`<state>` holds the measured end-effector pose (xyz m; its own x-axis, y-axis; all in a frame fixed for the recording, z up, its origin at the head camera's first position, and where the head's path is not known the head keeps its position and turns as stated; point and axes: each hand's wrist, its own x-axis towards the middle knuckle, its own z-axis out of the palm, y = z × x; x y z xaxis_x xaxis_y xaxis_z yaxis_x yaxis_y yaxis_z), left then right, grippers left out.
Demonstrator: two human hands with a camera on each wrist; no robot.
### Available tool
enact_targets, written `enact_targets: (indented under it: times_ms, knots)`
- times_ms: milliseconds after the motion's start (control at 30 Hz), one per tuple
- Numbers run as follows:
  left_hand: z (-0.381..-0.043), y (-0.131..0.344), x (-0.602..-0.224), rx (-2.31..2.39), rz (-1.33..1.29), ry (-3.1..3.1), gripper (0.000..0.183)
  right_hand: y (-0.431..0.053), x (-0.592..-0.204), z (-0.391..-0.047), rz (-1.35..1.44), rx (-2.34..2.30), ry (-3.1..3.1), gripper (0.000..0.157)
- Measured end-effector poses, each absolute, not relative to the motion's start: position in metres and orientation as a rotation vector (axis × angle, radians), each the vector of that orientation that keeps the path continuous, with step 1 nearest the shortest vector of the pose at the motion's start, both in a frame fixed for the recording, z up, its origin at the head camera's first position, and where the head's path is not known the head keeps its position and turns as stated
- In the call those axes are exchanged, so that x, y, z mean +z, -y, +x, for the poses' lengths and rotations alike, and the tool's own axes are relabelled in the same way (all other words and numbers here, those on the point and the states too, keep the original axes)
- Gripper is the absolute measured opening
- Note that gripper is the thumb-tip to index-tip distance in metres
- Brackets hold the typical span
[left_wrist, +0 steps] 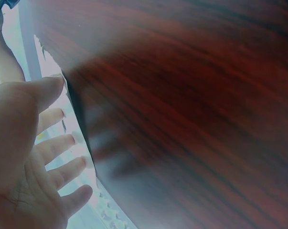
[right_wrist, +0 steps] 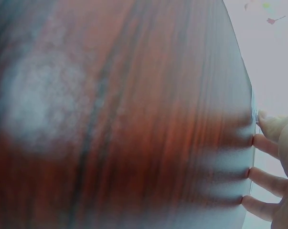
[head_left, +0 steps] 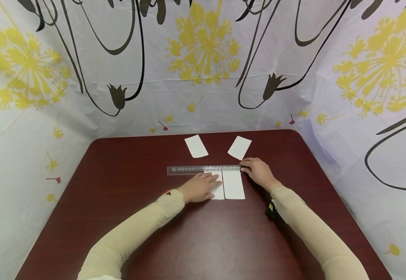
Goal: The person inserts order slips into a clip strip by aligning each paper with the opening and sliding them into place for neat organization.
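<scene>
A clear plastic ruler [head_left: 187, 170] lies crosswise on the table along the top edges of two white paper pieces. My left hand [head_left: 199, 187] rests flat with spread fingers on the left piece [head_left: 218, 192], covering much of it. Beside it lies the right piece [head_left: 234, 186], a thin dark gap between them; both have rough lower edges. With thumb and fingers my right hand [head_left: 258, 172] pinches the ruler's right end. In the left wrist view the fingertips [left_wrist: 77, 162] press on the paper; in the right wrist view the other fingertips [right_wrist: 251, 174] touch the tabletop.
Two more white paper pieces, one at back left [head_left: 196, 146] and one at back right [head_left: 239, 147], lie tilted beyond the ruler. The dark red wooden table [head_left: 133, 155] has rounded far corners. A patterned white cloth [head_left: 196, 105] hangs behind and at both sides.
</scene>
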<state>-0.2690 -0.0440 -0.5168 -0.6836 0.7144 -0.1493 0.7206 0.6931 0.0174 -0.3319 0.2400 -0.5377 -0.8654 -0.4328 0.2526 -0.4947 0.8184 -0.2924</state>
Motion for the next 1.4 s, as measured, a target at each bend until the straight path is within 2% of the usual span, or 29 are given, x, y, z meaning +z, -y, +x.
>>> enact_targets:
  times_ms: [933, 1400]
  knots:
    - [-0.270, 0.040, -0.515, -0.105, 1.195, -2.769, 0.060, -0.239, -0.538, -0.331, 0.708, 0.524, 2.828, 0.029]
    - [-0.291, 0.045, -0.495, 0.022, 1.248, -2.761, 0.052, -0.240, -0.541, -0.332, 0.698, 0.534, 2.830, 0.029]
